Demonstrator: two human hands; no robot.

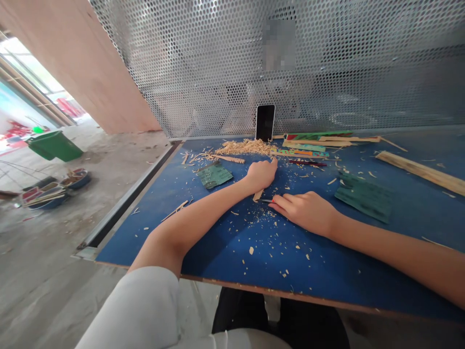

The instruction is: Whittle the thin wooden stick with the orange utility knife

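My left hand (260, 174) rests on the blue tabletop (225, 242) with its fingers curled, and a small pale wood piece (257, 195) sticks out beneath it. My right hand (305, 209) lies just to the right, fingers closed round a thin tool (268, 200) whose dark tip points at the wood piece. Wood chips and shavings are scattered around both hands.
A pile of shavings (245, 147) and a phone (265, 122) stand by the perforated metal screen (290, 63). Green sandpaper sheets (214, 175) (365, 198) lie left and right. Painted strips (308, 145) and a long wooden slat (421, 171) lie at the back right. A green bin (54, 145) sits on the floor.
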